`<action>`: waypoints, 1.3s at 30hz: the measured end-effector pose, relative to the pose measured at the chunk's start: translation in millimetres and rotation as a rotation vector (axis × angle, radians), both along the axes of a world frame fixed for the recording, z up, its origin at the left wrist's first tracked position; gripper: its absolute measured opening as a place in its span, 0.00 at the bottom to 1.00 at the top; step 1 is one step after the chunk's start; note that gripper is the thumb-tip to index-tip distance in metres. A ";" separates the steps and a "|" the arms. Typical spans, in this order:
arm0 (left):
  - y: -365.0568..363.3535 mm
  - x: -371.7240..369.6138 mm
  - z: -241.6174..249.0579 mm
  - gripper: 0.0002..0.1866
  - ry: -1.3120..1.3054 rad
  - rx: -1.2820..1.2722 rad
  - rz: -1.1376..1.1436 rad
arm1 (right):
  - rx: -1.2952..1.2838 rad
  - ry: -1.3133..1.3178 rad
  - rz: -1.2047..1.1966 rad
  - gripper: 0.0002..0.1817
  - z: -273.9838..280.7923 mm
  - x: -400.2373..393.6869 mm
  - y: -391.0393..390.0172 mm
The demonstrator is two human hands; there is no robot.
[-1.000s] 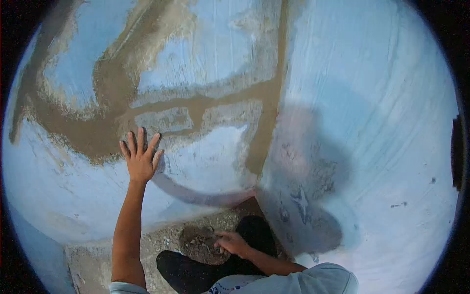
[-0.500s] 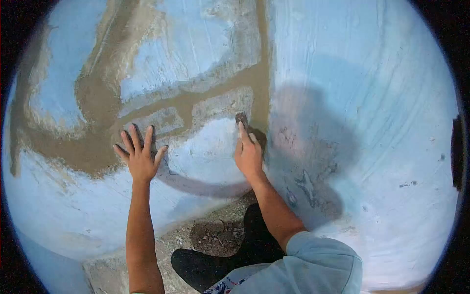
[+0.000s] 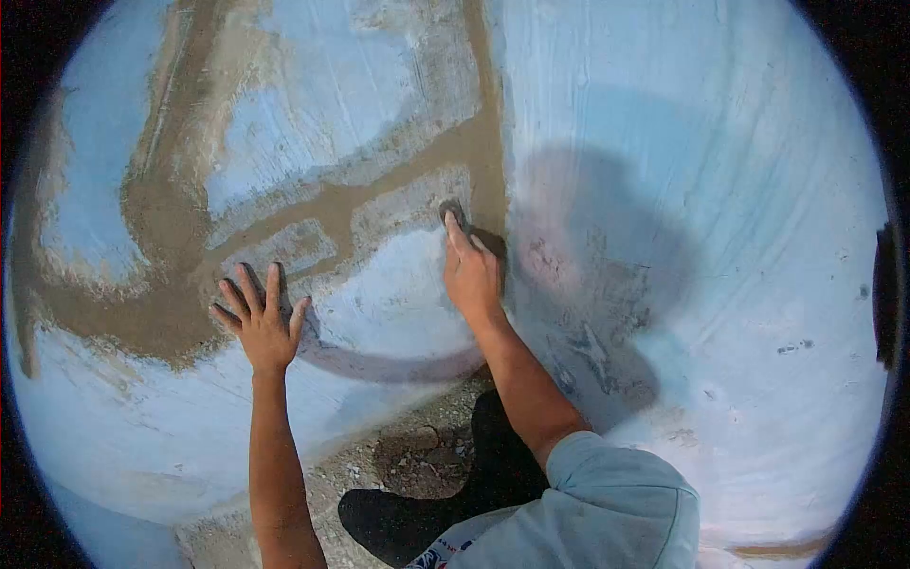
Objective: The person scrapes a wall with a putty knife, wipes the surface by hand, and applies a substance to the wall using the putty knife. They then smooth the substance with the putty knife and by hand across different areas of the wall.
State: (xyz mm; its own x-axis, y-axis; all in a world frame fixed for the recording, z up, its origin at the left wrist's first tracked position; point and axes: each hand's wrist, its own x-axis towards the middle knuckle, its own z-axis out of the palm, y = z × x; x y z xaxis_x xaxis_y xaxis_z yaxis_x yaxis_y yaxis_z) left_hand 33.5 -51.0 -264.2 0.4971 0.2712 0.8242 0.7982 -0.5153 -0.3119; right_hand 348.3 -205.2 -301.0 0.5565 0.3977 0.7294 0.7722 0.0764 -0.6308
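My left hand (image 3: 263, 327) lies flat on the blue-painted wall (image 3: 379, 284), fingers spread, its fingertips at the lower edge of a brown plastered band (image 3: 152, 327). Higher and to the right, my right hand (image 3: 472, 275) grips a small dark flat piece (image 3: 450, 208), with the index finger stretched along it. That piece is against a rough grey patch (image 3: 398, 204), just left of the upright brown strip (image 3: 488, 142). Its exact kind is not clear, and the fingers cover part of it.
Bare ground with rubble (image 3: 417, 446) lies at the wall's foot, beside my dark trouser legs (image 3: 493, 455). A bluish wall surface (image 3: 758, 237) extends to the right, with my shadow (image 3: 607, 237) on it. A dark object (image 3: 886, 294) shows at the right edge.
The view has shifted slightly, so the upper wall and my right hand appear further left. My right hand and the dark piece stay on the grey patch; my left hand remains flat on the wall.
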 end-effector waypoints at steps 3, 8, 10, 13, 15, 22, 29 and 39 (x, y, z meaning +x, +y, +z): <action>-0.7 1.2 0.1 0.41 -0.008 -0.001 0.000 | 0.036 -0.054 0.004 0.22 -20.0 5.0 -0.7; 1.0 -0.5 -1.6 0.40 0.004 0.005 0.003 | -0.040 0.060 0.056 0.22 26.4 3.4 -0.6; 0.8 -0.3 -0.7 0.40 0.002 0.000 0.003 | -0.009 -0.008 0.036 0.22 9.3 5.3 -2.2; -1.4 -0.3 0.8 0.40 0.004 0.001 0.007 | 0.097 -0.121 0.004 0.23 -4.7 13.5 -5.8; -1.4 0.3 2.3 0.40 0.001 -0.002 0.017 | 0.136 -0.158 -0.008 0.23 6.6 18.1 -3.9; 1.7 -1.1 -2.4 0.40 -0.008 -0.030 0.032 | -0.085 -0.088 0.046 0.22 109.1 27.0 -2.1; 1.3 -1.9 -2.4 0.40 -0.008 -0.045 0.033 | 0.029 -0.105 0.077 0.20 111.1 28.5 2.5; 0.1 -0.8 -1.9 0.39 -0.006 -0.052 0.038 | 0.070 -0.144 0.149 0.21 106.9 39.6 3.3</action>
